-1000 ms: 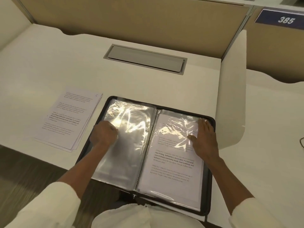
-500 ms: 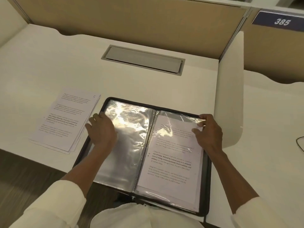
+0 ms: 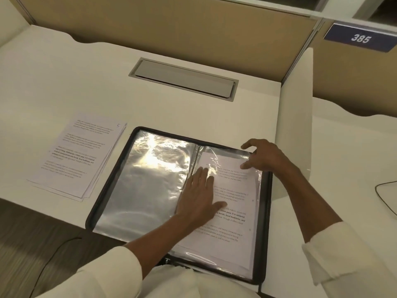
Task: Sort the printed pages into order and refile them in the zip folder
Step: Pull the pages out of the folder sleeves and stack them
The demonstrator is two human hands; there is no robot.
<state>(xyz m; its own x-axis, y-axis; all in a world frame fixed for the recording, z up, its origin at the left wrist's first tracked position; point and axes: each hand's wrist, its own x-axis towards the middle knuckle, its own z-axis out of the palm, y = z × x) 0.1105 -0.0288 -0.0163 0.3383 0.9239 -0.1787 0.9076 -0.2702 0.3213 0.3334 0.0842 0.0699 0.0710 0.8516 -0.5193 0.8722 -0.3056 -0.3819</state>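
Note:
The black zip folder (image 3: 111,181) lies open on the desk in front of me, with shiny clear sleeves on both sides. The left sleeve (image 3: 146,186) holds no page. A printed page (image 3: 234,214) sits inside the right sleeve. My left hand (image 3: 199,196) lies flat on that right sleeve near the spine, fingers spread. My right hand (image 3: 262,155) hovers at the sleeve's top right corner, fingers apart and holding nothing. A stack of printed pages (image 3: 79,155) rests on the desk left of the folder, the top sheet marked 5.
A grey cable hatch (image 3: 182,79) is set in the desk behind the folder. A white divider panel (image 3: 294,117) stands right of it, tan partition walls behind. A sign reads 385 (image 3: 361,38). A thin cable (image 3: 384,196) lies at far right.
My left hand moved from the folder's left edge across to the right sleeve and pressed flat. My right hand let go of the sleeve's top corner and opened.

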